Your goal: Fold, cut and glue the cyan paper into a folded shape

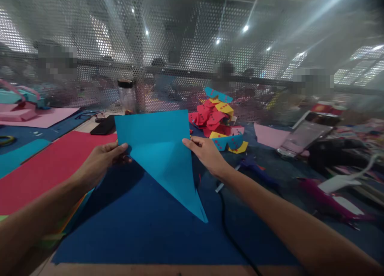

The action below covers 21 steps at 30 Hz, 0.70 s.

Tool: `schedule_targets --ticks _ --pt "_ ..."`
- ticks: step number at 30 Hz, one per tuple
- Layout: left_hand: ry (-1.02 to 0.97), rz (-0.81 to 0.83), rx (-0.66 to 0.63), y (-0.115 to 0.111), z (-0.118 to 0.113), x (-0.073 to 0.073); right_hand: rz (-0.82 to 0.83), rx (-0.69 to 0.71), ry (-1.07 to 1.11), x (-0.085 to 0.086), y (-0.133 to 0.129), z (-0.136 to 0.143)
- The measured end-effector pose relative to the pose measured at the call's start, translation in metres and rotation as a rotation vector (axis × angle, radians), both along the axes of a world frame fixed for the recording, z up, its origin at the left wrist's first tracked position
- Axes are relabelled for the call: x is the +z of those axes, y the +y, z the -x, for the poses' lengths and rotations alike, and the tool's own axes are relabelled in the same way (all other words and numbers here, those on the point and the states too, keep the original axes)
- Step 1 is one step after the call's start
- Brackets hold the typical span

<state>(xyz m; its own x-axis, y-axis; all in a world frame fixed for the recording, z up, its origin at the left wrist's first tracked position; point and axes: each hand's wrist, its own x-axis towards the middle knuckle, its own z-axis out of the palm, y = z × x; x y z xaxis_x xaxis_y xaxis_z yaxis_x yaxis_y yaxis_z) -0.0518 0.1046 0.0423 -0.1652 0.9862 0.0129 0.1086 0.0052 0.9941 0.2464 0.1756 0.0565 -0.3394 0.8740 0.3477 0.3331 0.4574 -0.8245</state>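
A folded sheet of blue paper is held up above the dark blue table covering. Its top is a straight band, and below that it narrows to a point at the lower right. My left hand pinches its left edge between thumb and fingers. On the opposite edge, my right hand grips the paper with the thumb in front. Just behind the right hand lies a heap of cut red, yellow and blue paper pieces with red and dark dots.
Red paper sheets and a black phone lie at left, near a lidded jar. To the right are a blue glue gun with its cord, a clear container and a magenta tool. A perforated metal screen stands behind.
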Motion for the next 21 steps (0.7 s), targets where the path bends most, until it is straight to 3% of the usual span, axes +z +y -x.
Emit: schedule_targets --ticks 10,15,21 --pt "-0.092 -0.062 -0.038 0.000 -0.002 0.001 -0.054 0.031 -0.042 0.019 -0.009 -0.007" --pt "-0.139 -0.115 -0.011 -0.001 0.002 0.002 -0.070 -0.027 -0.067 0.026 -0.013 -0.010" --pt "-0.266 -0.192 0.075 -0.004 -0.002 0.021 -0.041 -0.029 0.016 0.053 -0.026 -0.007"
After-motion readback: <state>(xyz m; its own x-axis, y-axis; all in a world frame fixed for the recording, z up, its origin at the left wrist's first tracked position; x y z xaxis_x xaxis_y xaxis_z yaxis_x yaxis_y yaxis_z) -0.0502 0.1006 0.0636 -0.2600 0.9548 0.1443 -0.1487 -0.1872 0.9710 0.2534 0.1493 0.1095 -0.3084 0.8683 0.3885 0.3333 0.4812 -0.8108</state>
